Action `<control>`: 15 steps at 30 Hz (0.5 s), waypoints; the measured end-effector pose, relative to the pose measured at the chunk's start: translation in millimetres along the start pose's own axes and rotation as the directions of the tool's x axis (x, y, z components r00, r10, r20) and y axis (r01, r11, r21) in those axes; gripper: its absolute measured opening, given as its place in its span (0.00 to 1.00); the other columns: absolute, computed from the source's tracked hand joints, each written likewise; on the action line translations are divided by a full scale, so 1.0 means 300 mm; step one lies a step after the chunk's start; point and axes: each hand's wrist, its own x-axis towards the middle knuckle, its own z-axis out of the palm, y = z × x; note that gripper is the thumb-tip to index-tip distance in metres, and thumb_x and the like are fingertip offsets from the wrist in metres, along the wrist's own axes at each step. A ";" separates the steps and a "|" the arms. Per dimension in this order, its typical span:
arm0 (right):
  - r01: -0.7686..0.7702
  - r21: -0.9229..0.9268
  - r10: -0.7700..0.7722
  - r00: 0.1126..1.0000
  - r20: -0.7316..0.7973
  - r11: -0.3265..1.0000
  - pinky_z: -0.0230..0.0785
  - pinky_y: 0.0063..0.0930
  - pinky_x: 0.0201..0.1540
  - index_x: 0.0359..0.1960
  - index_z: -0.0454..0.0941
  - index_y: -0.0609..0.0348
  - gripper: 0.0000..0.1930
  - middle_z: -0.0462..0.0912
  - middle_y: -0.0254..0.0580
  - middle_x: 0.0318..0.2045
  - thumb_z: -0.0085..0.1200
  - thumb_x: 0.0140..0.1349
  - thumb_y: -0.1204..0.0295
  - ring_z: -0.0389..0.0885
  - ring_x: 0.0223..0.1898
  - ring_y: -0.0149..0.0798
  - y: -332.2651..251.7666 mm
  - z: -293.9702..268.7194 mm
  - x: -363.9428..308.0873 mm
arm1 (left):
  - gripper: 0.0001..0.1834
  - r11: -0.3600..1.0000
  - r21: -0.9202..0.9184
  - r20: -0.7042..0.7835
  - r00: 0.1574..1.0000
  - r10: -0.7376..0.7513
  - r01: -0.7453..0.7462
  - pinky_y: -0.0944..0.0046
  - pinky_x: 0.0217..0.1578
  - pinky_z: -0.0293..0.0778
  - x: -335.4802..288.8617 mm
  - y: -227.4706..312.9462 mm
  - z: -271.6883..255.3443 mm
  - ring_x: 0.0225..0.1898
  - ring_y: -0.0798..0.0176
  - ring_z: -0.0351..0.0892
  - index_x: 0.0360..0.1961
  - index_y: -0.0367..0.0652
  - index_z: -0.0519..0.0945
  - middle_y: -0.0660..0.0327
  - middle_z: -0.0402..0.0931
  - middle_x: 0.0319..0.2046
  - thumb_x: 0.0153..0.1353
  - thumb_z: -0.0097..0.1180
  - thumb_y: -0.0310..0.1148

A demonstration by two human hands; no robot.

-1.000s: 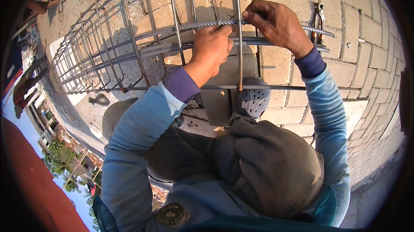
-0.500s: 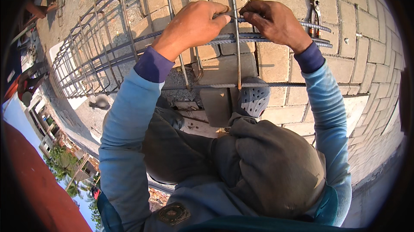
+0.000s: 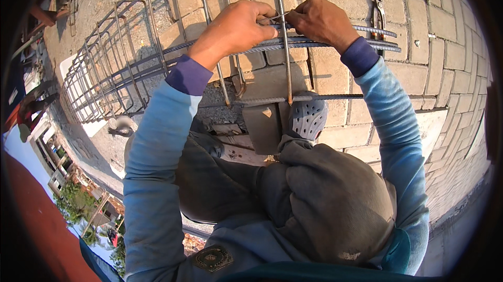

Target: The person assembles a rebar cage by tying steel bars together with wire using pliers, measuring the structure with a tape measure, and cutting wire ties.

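Pinching thin wire (image 3: 279,16), curled left fingers (image 3: 265,8) and right fingers (image 3: 296,18) flank a smooth steel bar (image 3: 287,64).

Light-blue sleeves (image 3: 161,167), purple cuffs (image 3: 189,75); dark grey-brown trousers (image 3: 335,198); perforated grey clog (image 3: 309,117); dark badge (image 3: 212,258).

Hard, bright daylight falls on my work, seemingly from my right: it makes the back of my left hand (image 3: 228,28) glow, while my right hand (image 3: 325,23) shows a darker, shaded side. Thin dark shadows streak the sunlit pavers (image 3: 332,75), and the bars (image 3: 283,67) catch small glints. My knee (image 3: 335,203) is mostly dull, with a lit patch along its right edge. The wire (image 3: 274,17) between my fingers is a pale sliver, too fine to follow clearly. Around me, the fisheye bends the paver rows, tilts the background at left and blackens the corners; far things look soft.
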 end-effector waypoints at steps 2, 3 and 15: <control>-0.146 0.095 0.143 0.989 0.040 0.985 0.75 0.45 0.40 0.35 0.85 0.50 0.18 0.83 0.52 0.27 0.49 0.63 0.52 0.82 0.33 0.56 -0.017 -0.013 0.005 | 0.20 0.989 0.103 0.073 0.991 -0.113 0.105 0.63 0.42 0.74 -0.006 0.063 -0.013 0.38 0.60 0.81 0.47 0.33 0.80 0.53 0.82 0.34 0.56 0.62 0.34; -0.174 0.165 0.173 0.985 0.017 0.971 0.75 0.45 0.39 0.35 0.85 0.50 0.17 0.83 0.51 0.27 0.49 0.62 0.53 0.82 0.32 0.56 -0.019 -0.022 -0.004 | 0.21 0.976 0.157 0.106 0.980 -0.168 0.150 0.64 0.44 0.74 -0.005 0.088 -0.019 0.40 0.61 0.80 0.49 0.30 0.79 0.54 0.82 0.36 0.56 0.63 0.33; -0.057 0.381 0.096 0.992 -0.085 0.923 0.74 0.40 0.39 0.36 0.84 0.54 0.16 0.84 0.48 0.26 0.52 0.58 0.57 0.83 0.31 0.50 -0.014 -0.031 -0.069 | 0.14 0.949 -0.257 0.056 0.983 -0.176 0.184 0.69 0.40 0.73 -0.026 0.049 0.005 0.38 0.70 0.79 0.44 0.34 0.80 0.60 0.82 0.35 0.58 0.59 0.29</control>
